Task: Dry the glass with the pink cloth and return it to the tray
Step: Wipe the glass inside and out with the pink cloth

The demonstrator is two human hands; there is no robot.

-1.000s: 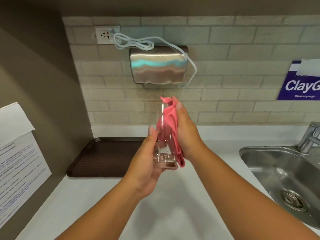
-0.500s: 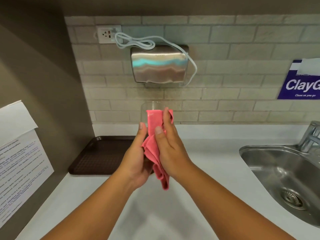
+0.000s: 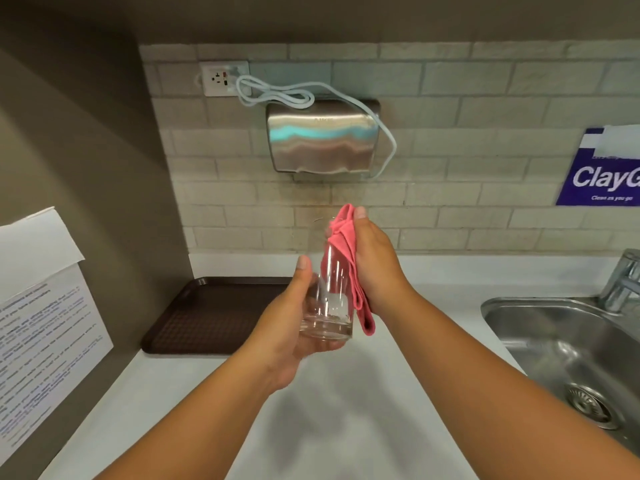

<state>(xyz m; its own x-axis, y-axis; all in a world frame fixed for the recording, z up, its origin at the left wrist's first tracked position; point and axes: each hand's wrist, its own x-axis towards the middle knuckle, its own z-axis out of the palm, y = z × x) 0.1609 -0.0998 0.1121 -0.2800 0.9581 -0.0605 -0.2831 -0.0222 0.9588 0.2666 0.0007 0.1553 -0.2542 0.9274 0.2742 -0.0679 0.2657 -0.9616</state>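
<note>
A clear tall glass (image 3: 327, 306) is held upright above the white counter, mouth up. My left hand (image 3: 294, 323) grips its base and lower wall from the left. My right hand (image 3: 372, 261) presses a pink cloth (image 3: 346, 244) against the glass's right side, fingers reaching up to the rim. The cloth's loose end hangs down beside the base. A dark brown tray (image 3: 207, 313) lies on the counter to the left, behind my left hand, with nothing visible on it.
A steel sink (image 3: 561, 348) with a tap (image 3: 623, 282) is at the right. A steel hand dryer (image 3: 323, 140) hangs on the tiled wall with its cord to a socket (image 3: 225, 77). Paper notices (image 3: 41, 306) hang on the left wall.
Half a second ago the cloth covered the glass's front with both hands close together. Now my right hand has slid the cloth to the right side and up, showing the glass.
</note>
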